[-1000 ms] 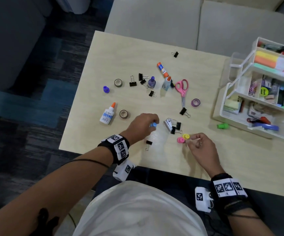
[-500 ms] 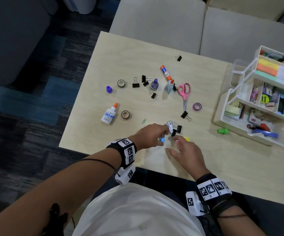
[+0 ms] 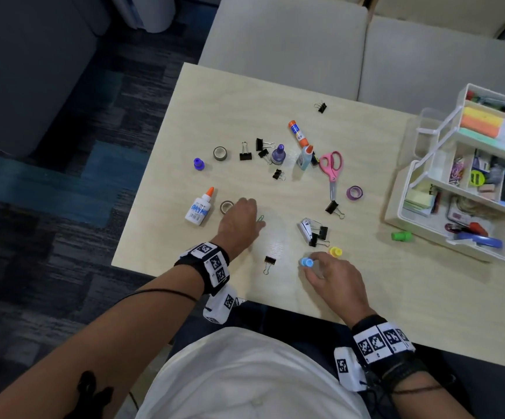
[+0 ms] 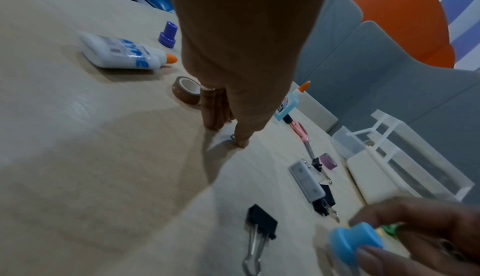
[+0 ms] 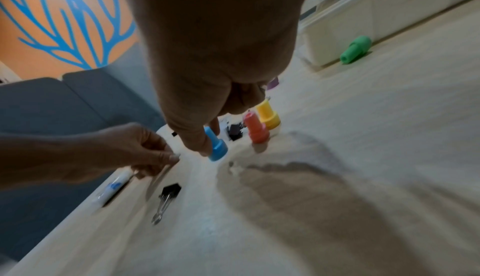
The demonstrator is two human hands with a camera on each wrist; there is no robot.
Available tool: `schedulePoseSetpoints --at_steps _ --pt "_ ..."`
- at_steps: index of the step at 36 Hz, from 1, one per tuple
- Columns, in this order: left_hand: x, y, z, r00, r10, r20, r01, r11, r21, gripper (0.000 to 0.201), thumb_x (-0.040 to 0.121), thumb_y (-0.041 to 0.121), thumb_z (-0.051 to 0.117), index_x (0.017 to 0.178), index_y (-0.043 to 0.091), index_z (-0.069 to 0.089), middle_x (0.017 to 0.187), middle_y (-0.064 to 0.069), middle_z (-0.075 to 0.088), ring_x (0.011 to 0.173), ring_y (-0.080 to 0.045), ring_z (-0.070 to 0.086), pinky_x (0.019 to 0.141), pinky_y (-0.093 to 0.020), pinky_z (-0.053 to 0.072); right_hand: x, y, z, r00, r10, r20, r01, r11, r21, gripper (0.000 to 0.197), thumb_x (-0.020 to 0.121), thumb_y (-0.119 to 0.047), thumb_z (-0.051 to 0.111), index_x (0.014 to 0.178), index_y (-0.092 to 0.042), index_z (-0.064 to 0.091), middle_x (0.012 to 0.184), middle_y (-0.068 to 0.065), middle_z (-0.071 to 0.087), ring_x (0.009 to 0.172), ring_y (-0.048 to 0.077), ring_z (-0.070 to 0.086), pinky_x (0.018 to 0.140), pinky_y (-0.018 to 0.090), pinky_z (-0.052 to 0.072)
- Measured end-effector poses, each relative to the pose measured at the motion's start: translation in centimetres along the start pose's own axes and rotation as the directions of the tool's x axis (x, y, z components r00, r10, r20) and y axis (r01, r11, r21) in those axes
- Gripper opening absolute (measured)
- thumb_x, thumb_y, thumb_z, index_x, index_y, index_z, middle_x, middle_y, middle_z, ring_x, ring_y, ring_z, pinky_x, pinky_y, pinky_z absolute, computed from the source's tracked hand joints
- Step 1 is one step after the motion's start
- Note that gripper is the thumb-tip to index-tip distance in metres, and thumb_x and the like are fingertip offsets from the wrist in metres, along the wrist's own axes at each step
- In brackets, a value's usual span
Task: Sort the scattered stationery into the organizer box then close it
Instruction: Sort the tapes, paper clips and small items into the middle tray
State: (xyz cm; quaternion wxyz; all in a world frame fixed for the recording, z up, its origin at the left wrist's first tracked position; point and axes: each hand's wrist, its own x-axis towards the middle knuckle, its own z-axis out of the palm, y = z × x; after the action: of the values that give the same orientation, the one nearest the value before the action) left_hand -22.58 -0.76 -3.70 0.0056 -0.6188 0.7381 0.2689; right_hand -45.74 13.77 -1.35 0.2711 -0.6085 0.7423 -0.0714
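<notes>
My right hand (image 3: 313,267) pinches a blue stamp (image 3: 306,262) between thumb and fingers near the table's front edge, tilted just off the wood (image 5: 217,149). A pink stamp (image 5: 255,129) and a yellow stamp (image 5: 267,115) stand right behind it. My left hand (image 3: 239,222) reaches down farther left. Its thumb and fingers (image 4: 215,116) touch the table on either side of a green paper clip (image 3: 261,218), which lies flat, not lifted. The white tiered organizer box (image 3: 400,207) stands open at the right, partly filled.
A white glue bottle (image 3: 198,207) and a brown tape roll (image 3: 226,206) lie left of my left hand. Binder clips (image 3: 269,263), a small stapler (image 3: 304,228), pink scissors (image 3: 331,166), purple tape (image 3: 354,192), a glue stick (image 3: 298,133) and a green stamp (image 3: 401,236) are scattered about.
The blue stamp passed from my left hand to my right. My left hand then moved left to the green paper clip. My right hand shifted slightly left.
</notes>
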Motion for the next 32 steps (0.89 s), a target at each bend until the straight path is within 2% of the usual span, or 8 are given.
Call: schedulePoseSetpoints --at_steps 4,6,10,17,21,24,26,32 --pt "0.9 0.0 0.2 0.998 -0.049 0.037 0.049 0.999 -0.005 0.027 0.096 0.033 0.07 0.109 0.009 0.068 0.11 -0.009 0.069 0.106 -0.026 0.063 0.085 -0.034 0.046 -1.1 2.2 -1.6 0.997 0.057 -0.049 -0.057 0.998 0.013 0.02 0.089 -0.042 0.077 0.109 -0.036 0.074 0.05 -0.012 0.044 0.06 0.023 0.062 0.058 0.033 0.046" --pt "1.4 0.2 0.3 0.996 -0.069 0.056 0.07 0.997 -0.023 0.019 0.096 0.027 0.07 0.1 0.008 0.071 0.102 -0.009 0.072 0.1 -0.027 0.066 0.079 -0.035 0.047 -1.3 3.4 -2.2 0.995 0.087 -0.054 -0.087 0.996 0.004 0.02 0.088 -0.042 0.078 0.107 -0.037 0.074 0.047 -0.011 0.043 0.056 0.018 0.058 0.055 0.03 0.04" --pt "1.8 0.7 0.2 0.994 -0.08 0.07 0.08 0.997 -0.004 0.017 0.096 0.026 0.069 0.099 0.009 0.07 0.101 -0.01 0.071 0.096 -0.028 0.068 0.078 -0.038 0.053 -1.4 5.0 -3.0 0.99 0.137 -0.036 -0.136 0.99 0.039 0.013 0.089 -0.041 0.078 0.101 -0.037 0.074 0.044 -0.009 0.042 0.051 0.006 0.052 0.05 0.026 0.032" --pt "2.1 1.5 -0.4 0.987 0.024 0.161 -0.029 0.999 0.03 0.027 0.103 0.027 0.052 0.11 0.004 0.064 0.113 -0.016 0.066 0.104 -0.032 0.066 0.082 -0.037 0.05 -0.1 5.2 -3.5 0.978 0.208 0.024 -0.209 0.972 0.11 0.017 0.088 -0.049 0.079 0.101 -0.039 0.074 0.068 -0.018 0.066 0.063 0.0 0.06 0.053 0.024 0.036" --pt "1.9 2.3 -0.8 0.982 0.056 0.182 -0.045 0.997 -0.063 0.016 0.095 0.022 0.057 0.089 0.008 0.062 0.097 -0.013 0.068 0.094 -0.034 0.065 0.075 -0.04 0.053 0.6 5.3 -5.3 0.96 0.248 0.131 -0.263 0.959 0.108 0.04 0.073 -0.053 0.091 0.1 -0.039 0.065 0.062 -0.009 0.059 0.061 0.003 0.058 0.053 0.026 0.033" --pt "1.8 4.0 -1.3 0.987 0.079 0.141 -0.048 0.977 -0.209 0.013 0.089 0.014 0.064 0.077 0.009 0.061 0.076 0.0 0.064 0.074 -0.025 0.063 0.063 -0.033 0.05 0.4 6.5 -7.1 0.92 0.28 0.274 -0.319 0.942 0.107 0.04 0.069 -0.051 0.094 0.087 -0.026 0.068 0.071 -0.007 0.065 0.067 0.008 0.061 0.057 0.028 0.04" --pt "2.0 6.0 -1.9 0.987 0.116 0.111 -0.079 0.953 -0.292 0.009 0.086 0.011 0.067 0.077 0.011 0.065 0.073 0.004 0.066 0.066 -0.015 0.06 0.062 -0.03 0.049 0.1 7.7 -8.2 0.903 0.274 0.331 -0.34 0.926 0.163 0.033 0.076 -0.04 0.091 0.077 -0.017 0.068 0.072 -0.004 0.069 0.069 0.014 0.064 0.063 0.031 0.047" --pt "4.1 15.5 -3.5 0.973 0.226 -0.044 -0.221 0.86 -0.46 0.007 0.088 0.016 0.075 0.084 0.016 0.07 0.073 0.009 0.068 0.063 0.0 0.059 0.064 -0.019 0.049 0.3 10.7 -13.7 0.913 0.294 0.284 -0.357 0.911 0.207 0.013 0.094 -0.023 0.072 0.083 -0.016 0.069 0.082 -0.002 0.071 0.079 0.016 0.066 0.073 0.031 0.05"
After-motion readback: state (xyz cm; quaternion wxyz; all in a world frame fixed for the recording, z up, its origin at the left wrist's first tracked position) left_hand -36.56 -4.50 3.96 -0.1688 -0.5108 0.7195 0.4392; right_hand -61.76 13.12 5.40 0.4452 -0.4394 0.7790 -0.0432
